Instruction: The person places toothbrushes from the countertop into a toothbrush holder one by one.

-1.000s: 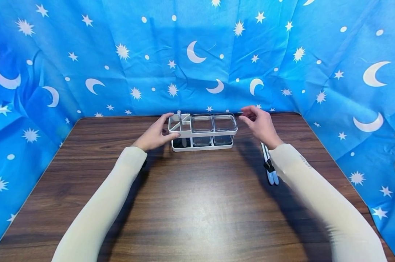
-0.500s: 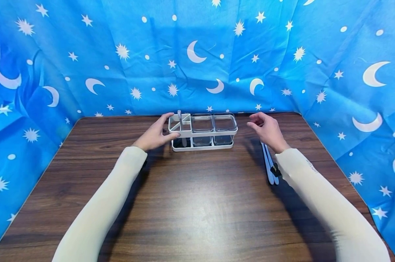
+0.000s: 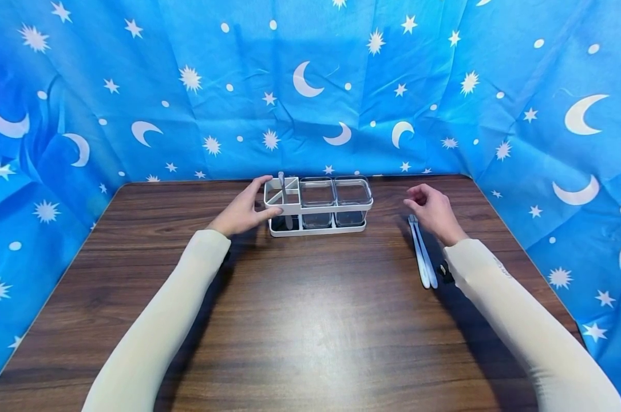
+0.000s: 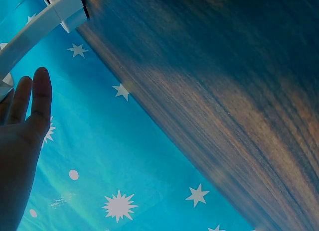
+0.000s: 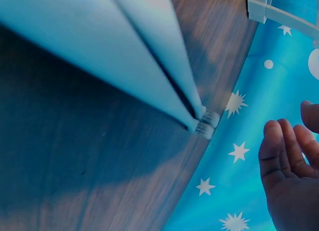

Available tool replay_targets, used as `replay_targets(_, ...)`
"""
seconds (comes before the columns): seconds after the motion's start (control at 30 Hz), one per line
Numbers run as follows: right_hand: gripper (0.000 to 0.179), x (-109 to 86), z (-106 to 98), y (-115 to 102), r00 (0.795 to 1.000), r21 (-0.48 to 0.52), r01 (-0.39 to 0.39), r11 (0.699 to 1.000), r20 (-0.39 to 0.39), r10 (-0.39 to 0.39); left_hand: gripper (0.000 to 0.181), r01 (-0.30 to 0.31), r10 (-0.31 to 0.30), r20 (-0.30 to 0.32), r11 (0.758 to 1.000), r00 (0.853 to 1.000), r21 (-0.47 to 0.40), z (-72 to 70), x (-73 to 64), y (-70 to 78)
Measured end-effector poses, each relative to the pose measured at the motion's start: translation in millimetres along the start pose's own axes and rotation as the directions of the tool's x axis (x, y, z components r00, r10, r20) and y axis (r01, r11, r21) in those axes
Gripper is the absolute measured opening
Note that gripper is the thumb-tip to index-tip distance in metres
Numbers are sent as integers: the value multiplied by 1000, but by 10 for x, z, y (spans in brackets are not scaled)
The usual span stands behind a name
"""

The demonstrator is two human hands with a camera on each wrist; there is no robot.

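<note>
A white rack (image 3: 336,232) stands near the table's back edge, with two clear cups (image 3: 317,193) in its middle and right openings. One toothbrush (image 3: 282,189) stands head up in the divided left compartment. My left hand (image 3: 240,212) holds the rack's left end, thumb in front and fingers behind; in the left wrist view its fingers (image 4: 42,91) reach past the frame. To the right, two pale blue toothbrushes (image 3: 420,254) lie side by side on the table. My right hand (image 3: 435,210), fingers loosely bent and holding nothing, hovers by their heads (image 5: 207,124).
The brown wooden table (image 3: 310,326) stretches from the rack towards me. A blue cloth (image 3: 310,114) with white moons and stars hangs behind the back edge and along both sides.
My right hand has drawn away from the rack's right end, moving right and towards me, and now uncovers the toothbrush heads. The left hand stays at the rack.
</note>
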State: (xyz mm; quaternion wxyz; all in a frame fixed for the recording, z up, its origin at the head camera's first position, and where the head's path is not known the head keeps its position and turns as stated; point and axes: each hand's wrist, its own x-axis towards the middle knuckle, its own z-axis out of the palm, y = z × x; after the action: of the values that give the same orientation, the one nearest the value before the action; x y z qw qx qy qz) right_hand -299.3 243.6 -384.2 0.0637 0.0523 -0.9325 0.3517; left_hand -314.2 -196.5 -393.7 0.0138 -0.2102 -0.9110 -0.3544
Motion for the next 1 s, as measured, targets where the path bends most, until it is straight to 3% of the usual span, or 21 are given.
replay_targets(0.5,14,-122,-90,194,983,-115,-108,987,136,124,88,-8,8,-7,1000,1000,14,-4,0,24)
replay_targets(1.0,11,-133,-50,299,967,-183,-107,977,210,145,88,4,-4,-3,1000,1000,-11,-9,5,42)
